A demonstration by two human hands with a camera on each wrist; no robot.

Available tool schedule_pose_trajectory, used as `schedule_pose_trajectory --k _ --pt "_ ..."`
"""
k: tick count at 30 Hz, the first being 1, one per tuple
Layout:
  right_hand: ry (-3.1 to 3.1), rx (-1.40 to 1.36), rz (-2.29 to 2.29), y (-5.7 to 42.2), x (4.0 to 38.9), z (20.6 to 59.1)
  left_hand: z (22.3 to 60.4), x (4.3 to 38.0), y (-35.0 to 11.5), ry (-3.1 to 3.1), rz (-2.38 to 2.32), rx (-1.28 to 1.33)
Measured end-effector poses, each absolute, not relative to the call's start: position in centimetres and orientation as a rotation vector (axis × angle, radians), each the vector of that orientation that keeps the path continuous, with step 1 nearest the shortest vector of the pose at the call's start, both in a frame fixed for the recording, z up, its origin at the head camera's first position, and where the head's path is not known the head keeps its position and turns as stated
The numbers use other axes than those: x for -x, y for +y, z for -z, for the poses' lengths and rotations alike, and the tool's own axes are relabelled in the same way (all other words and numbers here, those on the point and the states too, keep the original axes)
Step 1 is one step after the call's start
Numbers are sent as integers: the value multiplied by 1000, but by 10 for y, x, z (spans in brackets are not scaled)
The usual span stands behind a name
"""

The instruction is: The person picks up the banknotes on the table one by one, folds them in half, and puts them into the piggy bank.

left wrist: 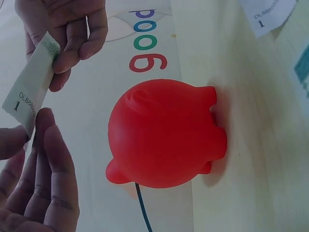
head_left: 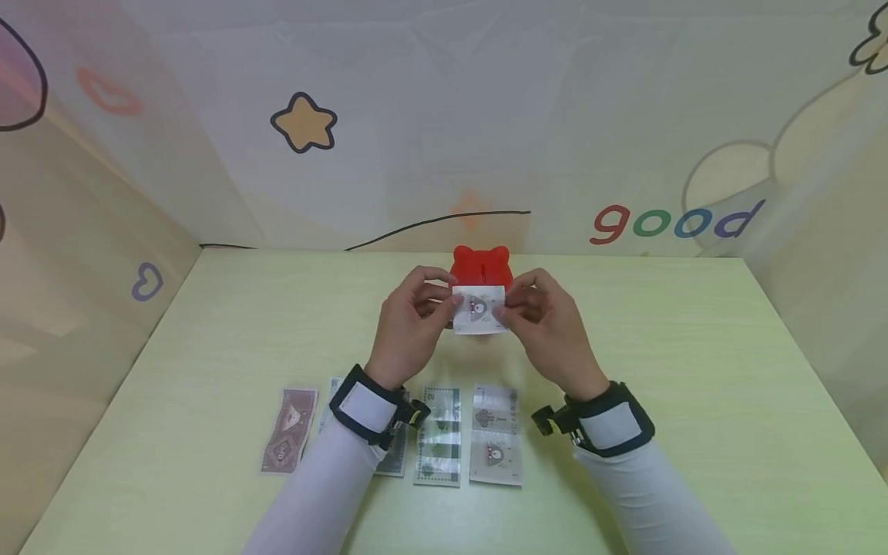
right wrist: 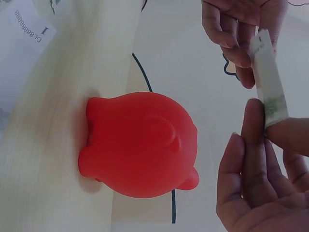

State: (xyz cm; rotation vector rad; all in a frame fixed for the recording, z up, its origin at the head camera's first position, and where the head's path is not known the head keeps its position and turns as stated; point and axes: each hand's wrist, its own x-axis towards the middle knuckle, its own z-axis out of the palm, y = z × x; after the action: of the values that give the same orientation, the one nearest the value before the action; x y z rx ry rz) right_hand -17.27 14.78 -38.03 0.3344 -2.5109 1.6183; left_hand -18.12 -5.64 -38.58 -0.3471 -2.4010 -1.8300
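A folded play banknote [head_left: 479,310] is pinched at its two ends, by my left hand [head_left: 411,327] and my right hand [head_left: 553,331]. Its face carries a small bear picture; a printed "1" shows on the banknote [left wrist: 30,92] in the left wrist view. Thumbs lie on the near face, with fingers curled behind. Just beyond the note stands a red piggy bank [head_left: 481,266], with a slot along its top. Both wrist views show the piggy bank [right wrist: 140,145] upright on the table, the note held higher than its back.
Nearer me on the pale table [head_left: 694,370] lie several banknotes in a row: a brownish one [head_left: 290,430], a bluish one [head_left: 395,456] partly behind my left wrist, a green one [head_left: 438,436] and a grey one [head_left: 496,435]. A printed backdrop [head_left: 444,116] rises behind.
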Motion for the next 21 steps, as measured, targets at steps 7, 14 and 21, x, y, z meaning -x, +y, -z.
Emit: schedule_pose_trajectory --k 7,14,21 --pt "-2499 -258 -1591 148 171 380 387 180 -56 -2459 1864 415" --pt "-2513 -247 -1598 148 173 382 385 180 -56 -2486 1742 429" --pt "-2524 -253 -1652 148 172 380 384 179 -55 -2485 1732 361"
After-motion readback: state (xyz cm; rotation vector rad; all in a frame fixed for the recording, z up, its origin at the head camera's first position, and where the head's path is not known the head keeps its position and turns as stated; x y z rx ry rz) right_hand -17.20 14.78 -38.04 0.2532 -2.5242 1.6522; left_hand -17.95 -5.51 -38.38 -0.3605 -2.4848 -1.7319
